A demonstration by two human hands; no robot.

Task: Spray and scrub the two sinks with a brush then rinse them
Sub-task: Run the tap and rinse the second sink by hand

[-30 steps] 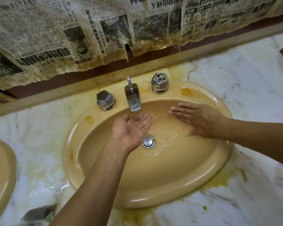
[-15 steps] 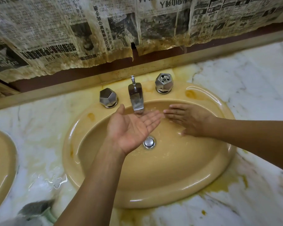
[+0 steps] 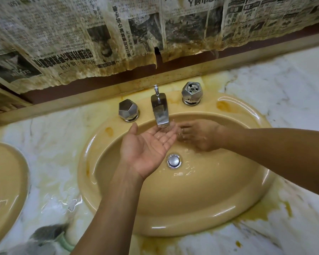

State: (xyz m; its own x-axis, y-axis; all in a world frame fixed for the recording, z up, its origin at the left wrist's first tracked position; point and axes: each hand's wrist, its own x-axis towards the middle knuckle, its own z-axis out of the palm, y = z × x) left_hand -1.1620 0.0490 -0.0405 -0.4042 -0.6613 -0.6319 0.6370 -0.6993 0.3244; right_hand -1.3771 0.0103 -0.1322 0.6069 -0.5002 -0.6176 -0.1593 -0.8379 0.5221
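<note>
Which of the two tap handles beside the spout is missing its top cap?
The handle right of the spout: its top is open, showing a recess; the spout separates it from the left handle, which has a closed faceted top.

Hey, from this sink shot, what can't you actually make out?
All head view.
Right hand: motion-blurred, so whether it touches the basin is unclear.
Second sink: mostly cut off by the left edge.
Grey-green object, bottom left: blurred and cut by the frame edge, unidentifiable.
</note>
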